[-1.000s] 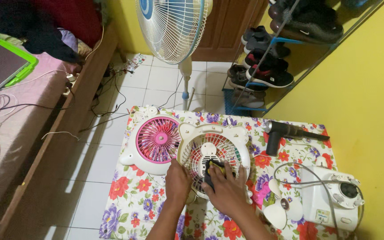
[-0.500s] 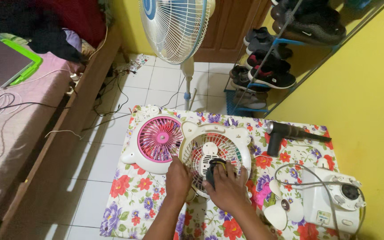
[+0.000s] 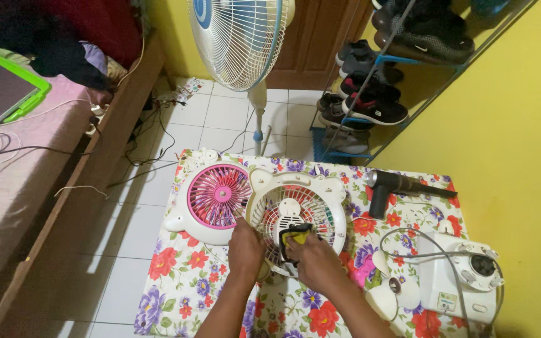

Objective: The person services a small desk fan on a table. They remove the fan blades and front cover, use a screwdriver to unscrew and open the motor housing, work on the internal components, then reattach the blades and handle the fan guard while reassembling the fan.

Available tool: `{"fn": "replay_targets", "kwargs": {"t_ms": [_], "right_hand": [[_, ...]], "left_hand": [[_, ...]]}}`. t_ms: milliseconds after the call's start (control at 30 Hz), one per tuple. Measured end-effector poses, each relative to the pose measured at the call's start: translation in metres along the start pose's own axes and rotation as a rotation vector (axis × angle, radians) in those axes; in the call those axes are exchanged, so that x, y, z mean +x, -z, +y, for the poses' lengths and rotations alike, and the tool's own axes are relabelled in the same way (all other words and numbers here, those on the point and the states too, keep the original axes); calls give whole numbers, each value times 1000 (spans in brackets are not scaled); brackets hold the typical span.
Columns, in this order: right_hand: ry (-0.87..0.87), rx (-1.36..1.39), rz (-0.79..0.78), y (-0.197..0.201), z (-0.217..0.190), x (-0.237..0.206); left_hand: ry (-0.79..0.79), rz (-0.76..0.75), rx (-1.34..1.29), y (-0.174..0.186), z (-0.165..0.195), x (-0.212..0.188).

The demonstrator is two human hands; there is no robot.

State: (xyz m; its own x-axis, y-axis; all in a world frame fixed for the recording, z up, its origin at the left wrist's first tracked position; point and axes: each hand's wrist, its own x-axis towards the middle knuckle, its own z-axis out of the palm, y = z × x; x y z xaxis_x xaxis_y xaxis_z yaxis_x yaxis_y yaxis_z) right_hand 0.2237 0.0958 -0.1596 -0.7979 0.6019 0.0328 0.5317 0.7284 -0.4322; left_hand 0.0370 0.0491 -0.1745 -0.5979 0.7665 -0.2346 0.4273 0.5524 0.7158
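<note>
Right hand point(image 3: 318, 261) has its fingers clenched round a yellow cloth point(image 3: 297, 236), pressed on the middle of the white fan grille point(image 3: 295, 211); left hand point(image 3: 246, 245) sits on the grille's near-left rim, fingers curled over the edge, gripping it; grille lies flat on the floral tabletop point(image 3: 176, 281), touching the pink-bladed fan half point(image 3: 215, 197) on its left; black tool point(image 3: 396, 186) and white motor housing point(image 3: 455, 275) well off to the right.

A floral-clothed table point(image 3: 176, 285) carries a pink grille point(image 3: 215, 199), a white fan housing point(image 3: 295, 216), a black tool point(image 3: 386, 186) and a white base point(image 3: 455, 281).
</note>
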Motion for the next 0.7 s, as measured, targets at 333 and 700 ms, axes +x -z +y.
{"fn": "replay_targets", "kwargs": {"t_ms": [333, 700], "right_hand": [[-304, 12, 207, 19, 34, 22], [146, -174, -280, 42, 60, 59]], "left_hand": [[-60, -23, -18, 3, -4, 1], [-226, -54, 91, 4, -7, 34]]}}
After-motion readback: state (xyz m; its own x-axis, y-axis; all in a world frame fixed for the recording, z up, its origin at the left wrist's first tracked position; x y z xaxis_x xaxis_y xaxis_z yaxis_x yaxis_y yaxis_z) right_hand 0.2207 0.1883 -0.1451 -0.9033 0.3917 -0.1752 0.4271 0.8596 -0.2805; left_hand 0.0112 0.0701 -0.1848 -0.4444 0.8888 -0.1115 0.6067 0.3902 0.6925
